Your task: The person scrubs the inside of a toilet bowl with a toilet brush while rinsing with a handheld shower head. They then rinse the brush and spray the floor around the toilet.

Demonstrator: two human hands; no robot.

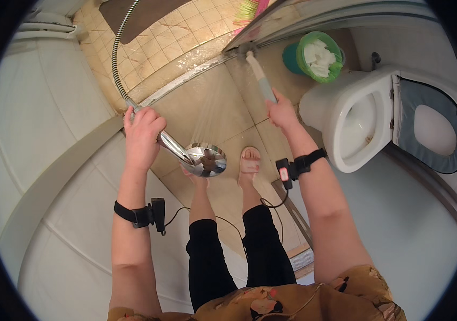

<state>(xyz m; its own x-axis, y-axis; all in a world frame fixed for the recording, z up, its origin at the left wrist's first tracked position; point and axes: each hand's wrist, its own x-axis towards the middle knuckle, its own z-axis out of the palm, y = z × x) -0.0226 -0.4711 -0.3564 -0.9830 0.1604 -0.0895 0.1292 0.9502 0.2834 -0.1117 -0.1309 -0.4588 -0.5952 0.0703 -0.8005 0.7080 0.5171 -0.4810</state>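
My left hand (143, 134) is wrapped around the handle of a chrome hand shower (205, 159), whose round head sprays water forward over the floor. A ribbed metal hose (117, 60) runs up from the handle's end. In my right hand (281, 110) is the grey and white handle of a long cleaning brush (258, 72). Its round bristle head (247, 50) looks blurred and meets the floor beside the sill, at the lower corner of the glass panel. Wet tiles (208, 108) lie between the two tools.
A white toilet (350, 132) with its padded seat cover (437, 124) raised stands at the right. Behind it is a green-lined waste bin (304, 60) with crumpled paper. A raised sill (188, 78) borders the yellow-tiled floor (160, 48). Thin cables hang from my wrist straps.
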